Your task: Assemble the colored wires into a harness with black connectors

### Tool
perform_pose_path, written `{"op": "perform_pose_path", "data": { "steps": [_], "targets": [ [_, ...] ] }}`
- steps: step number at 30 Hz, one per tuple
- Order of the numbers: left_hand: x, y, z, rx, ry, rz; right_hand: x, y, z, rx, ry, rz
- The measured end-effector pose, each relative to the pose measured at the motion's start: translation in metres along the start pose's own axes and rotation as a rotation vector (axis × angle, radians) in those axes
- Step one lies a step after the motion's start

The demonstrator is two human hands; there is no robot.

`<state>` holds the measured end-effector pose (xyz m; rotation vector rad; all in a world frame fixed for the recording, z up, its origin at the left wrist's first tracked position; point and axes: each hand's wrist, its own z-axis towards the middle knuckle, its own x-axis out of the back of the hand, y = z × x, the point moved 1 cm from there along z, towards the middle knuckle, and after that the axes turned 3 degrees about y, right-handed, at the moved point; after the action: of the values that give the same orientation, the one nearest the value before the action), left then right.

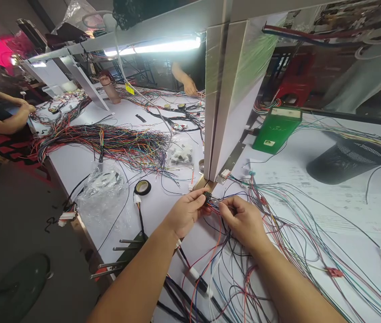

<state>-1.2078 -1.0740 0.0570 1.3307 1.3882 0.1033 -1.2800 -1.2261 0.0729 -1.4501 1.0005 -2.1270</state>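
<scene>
Between thumb and fingers, my left hand grips a small black connector near the foot of the white post. Several thin wires run out of the connector toward the right. My right hand is closed in a pinch on a wire just beside the connector; the wire's tip is too small to make out. Loose red, blue, white and black wires hang below both hands and spread over the table. A thick black-sleeved cable with white bands lies under my forearms.
A large wire bundle, black tape roll and plastic bag lie left. The white post stands ahead. On the right are a green box, a mesh cup and printed sheets. Other people's hands work beyond.
</scene>
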Motion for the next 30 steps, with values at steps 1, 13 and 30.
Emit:
{"op": "perform_pose_path", "data": {
  "steps": [1,13,30],
  "targets": [
    [-0.0002,0.0000,-0.0002,0.001,0.003,0.005,0.0001,0.0002,0.0002,-0.003,-0.004,0.000],
    [-0.0022,0.0006,-0.0016,-0.023,-0.009,0.028,0.0005,0.0004,0.0014,-0.025,0.000,-0.007],
    [-0.0031,-0.0012,-0.0020,-0.082,-0.065,0.116,0.0014,0.0011,0.0033,-0.081,-0.081,0.113]
  ]
}}
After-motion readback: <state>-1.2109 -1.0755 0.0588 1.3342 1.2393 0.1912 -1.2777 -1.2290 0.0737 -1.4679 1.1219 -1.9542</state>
